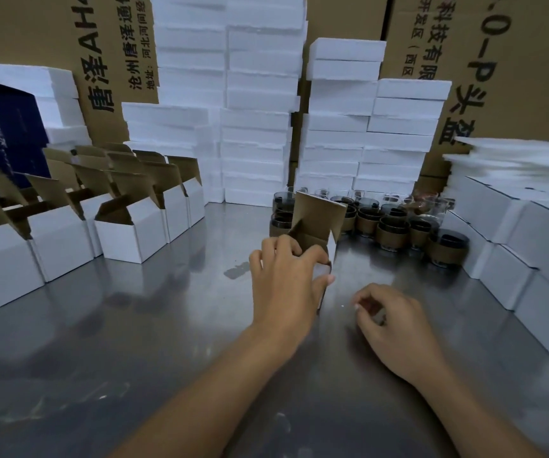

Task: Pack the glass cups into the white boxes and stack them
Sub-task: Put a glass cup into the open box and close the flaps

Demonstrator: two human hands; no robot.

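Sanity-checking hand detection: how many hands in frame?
2. The left hand grips the open white cardboard box at centre. The right hand is just right of it above the shiny metal table, fingers loosely curled, nothing visibly held. None look hidden.

One box (319, 223) in the left hand (286, 279); about six open white boxes (127, 236) at left (rear ones overlap); roughly fifteen glass cups (392, 231).

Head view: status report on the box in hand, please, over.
Left hand grips open white box, lid up. Right hand loosely curled, empty. Glass cups crowd just behind box.
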